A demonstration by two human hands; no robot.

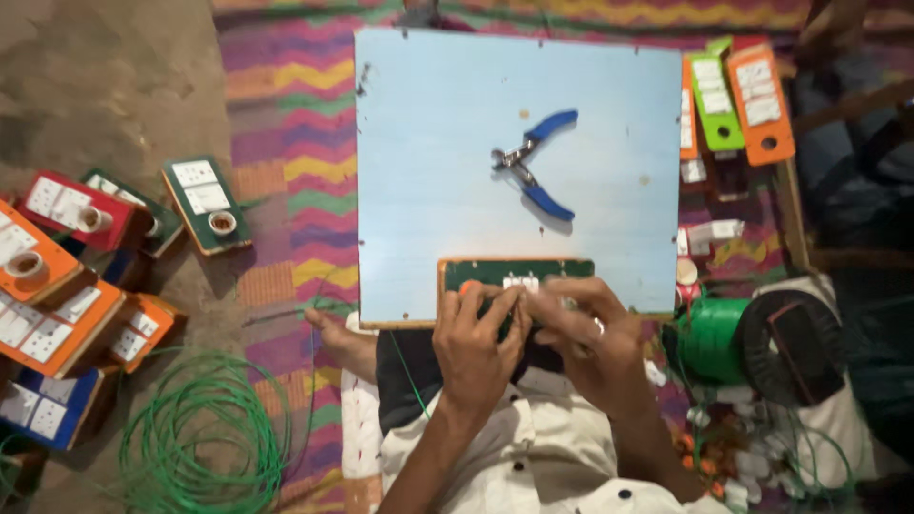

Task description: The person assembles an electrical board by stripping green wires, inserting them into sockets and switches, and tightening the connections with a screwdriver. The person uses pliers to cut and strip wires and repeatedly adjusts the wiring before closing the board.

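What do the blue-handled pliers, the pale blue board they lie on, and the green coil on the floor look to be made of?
The pliers: grey metal jaws that glint, with blue handles that look like plastic or rubber sleeves.
The work board: probably painted wood or plywood; flat matt pale blue face, with a bare brownish edge showing at the front.
The green coil: thin wire, seemingly plastic-coated, judging by its even bright colour and springy loops.
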